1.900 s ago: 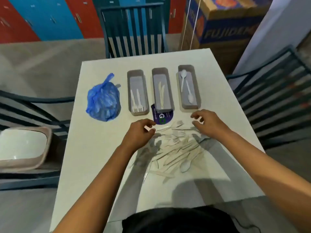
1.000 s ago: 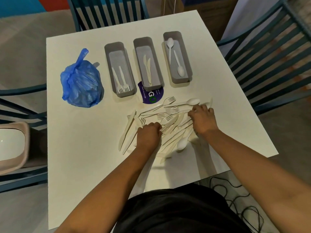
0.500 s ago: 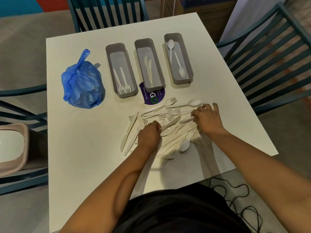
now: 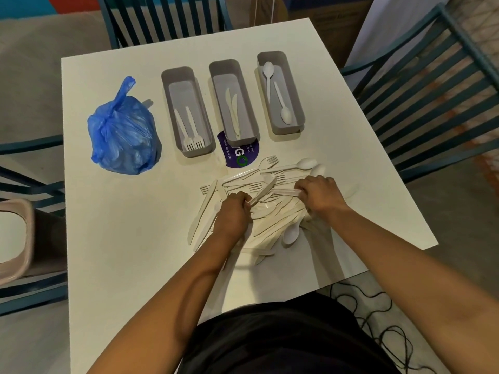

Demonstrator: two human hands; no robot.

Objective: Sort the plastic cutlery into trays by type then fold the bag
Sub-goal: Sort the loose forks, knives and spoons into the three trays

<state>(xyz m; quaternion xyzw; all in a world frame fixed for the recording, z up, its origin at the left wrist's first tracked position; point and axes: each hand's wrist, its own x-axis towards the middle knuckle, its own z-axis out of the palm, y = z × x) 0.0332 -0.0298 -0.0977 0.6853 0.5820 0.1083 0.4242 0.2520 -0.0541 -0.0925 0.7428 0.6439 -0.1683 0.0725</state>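
A loose pile of white plastic cutlery (image 4: 272,222) lies on the white table (image 4: 121,238). My left hand (image 4: 233,211) is closed on a plastic knife (image 4: 263,194) whose blade points up and right. My right hand (image 4: 320,195) pinches a cutlery handle (image 4: 283,192) lying level between the hands. Three grey trays stand behind the pile: the left tray (image 4: 186,76) has two forks, the middle tray (image 4: 229,68) two knives, the right tray (image 4: 279,59) two spoons. A knotted blue plastic bag (image 4: 122,133) sits at the left, holding more cutlery.
A purple round sticker (image 4: 241,157) lies partly under the middle tray. Dark blue slatted chairs stand behind the table (image 4: 162,17), to the right (image 4: 432,76) and to the left (image 4: 27,184). A pale basin (image 4: 13,238) rests at the far left. Black cable (image 4: 378,319) lies on the floor.
Both hands have closed on pieces from the pile. The left hand has lifted a knife's handle and the right hand has drawn a handle up between the hands.
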